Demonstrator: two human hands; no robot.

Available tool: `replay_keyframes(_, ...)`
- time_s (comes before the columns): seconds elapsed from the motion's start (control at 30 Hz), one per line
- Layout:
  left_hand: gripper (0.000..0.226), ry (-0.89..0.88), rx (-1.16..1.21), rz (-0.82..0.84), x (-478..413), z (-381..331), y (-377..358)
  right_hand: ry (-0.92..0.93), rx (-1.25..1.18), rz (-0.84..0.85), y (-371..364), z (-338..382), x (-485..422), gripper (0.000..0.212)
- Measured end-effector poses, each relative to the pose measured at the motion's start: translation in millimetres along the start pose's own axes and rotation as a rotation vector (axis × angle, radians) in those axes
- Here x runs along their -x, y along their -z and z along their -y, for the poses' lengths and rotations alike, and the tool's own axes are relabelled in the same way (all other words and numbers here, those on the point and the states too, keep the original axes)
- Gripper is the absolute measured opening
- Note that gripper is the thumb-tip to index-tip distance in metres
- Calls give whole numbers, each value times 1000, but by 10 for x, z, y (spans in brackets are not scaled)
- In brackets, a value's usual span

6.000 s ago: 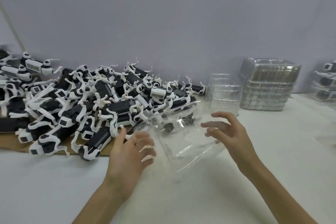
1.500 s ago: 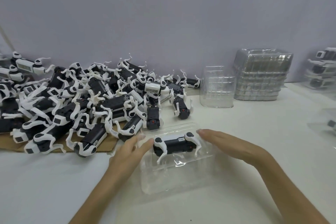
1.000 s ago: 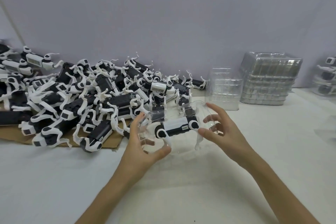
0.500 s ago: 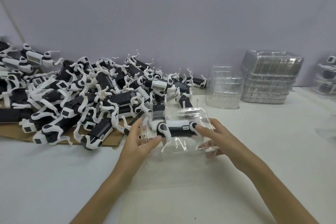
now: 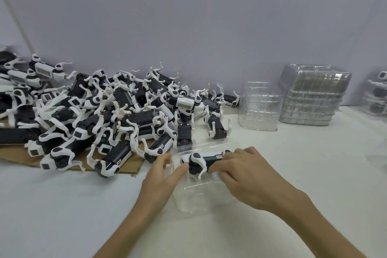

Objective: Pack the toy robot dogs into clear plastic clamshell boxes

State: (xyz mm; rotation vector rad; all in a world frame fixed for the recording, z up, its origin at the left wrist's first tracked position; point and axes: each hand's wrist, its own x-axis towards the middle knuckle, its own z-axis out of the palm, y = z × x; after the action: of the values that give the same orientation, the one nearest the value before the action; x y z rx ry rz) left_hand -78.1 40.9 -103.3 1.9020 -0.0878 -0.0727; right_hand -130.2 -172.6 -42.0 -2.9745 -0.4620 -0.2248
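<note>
Saw one toy robot dog (image 5: 206, 160) lying in a clear clamshell box (image 5: 194, 197) near the middle of the white table (image 5: 62, 205), legs pointing to the near side. Saw the left hand (image 5: 161, 176) pinching the left end of the box, thumb by the dog's left end. Saw the right hand (image 5: 247, 176) with fingers curled over the dog's right end. Could not tell if the lid was over the dog. Found a big pile of toy dogs (image 5: 104, 115) to the far left, partly on brown cardboard (image 5: 129, 168). Spotted a short stack of empty boxes (image 5: 259, 109) far right of the pile, with a taller stack (image 5: 312, 94) just beside it.
</note>
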Motion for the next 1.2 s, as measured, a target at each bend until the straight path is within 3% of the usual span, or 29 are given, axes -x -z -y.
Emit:
replay_keyframes(0.13, 74, 6, -6, -1, -6, -12, -19, -6, 66, 142, 97, 85, -56, 43)
replay_keyframes(0.23, 72, 4, -1, -6, -8, -16, -28, 1, 42, 307, 137, 107, -122, 33)
replay_keyframes(0.33, 71, 13, -15, 1, -8, -14, -30, 6, 24, 359, 145, 93, -155, 31)
replay_keyframes(0.47, 63, 18, -38, 4, -15, -8, -31, 18, 78, 333, 75, 114, -145, 26)
replay_keyframes(0.57, 65, 21, -39, 1, -24, -1, -33, 40, 93, 219, -40, 96, -115, 19)
replay_keyframes(0.87, 69, 14, -43, -22, -17, -10, -42, -15, 24, -41, -307, 84, -25, 44)
replay_keyframes(1.0, 70, 18, -45, -31, -8, -16, -44, 2, 25, -50, -312, 66, -1, 54)
replay_keyframes(1.2, 65, 16, -47, -30, -5, -10, -44, -22, 32, -16, -310, 62, -32, 36)
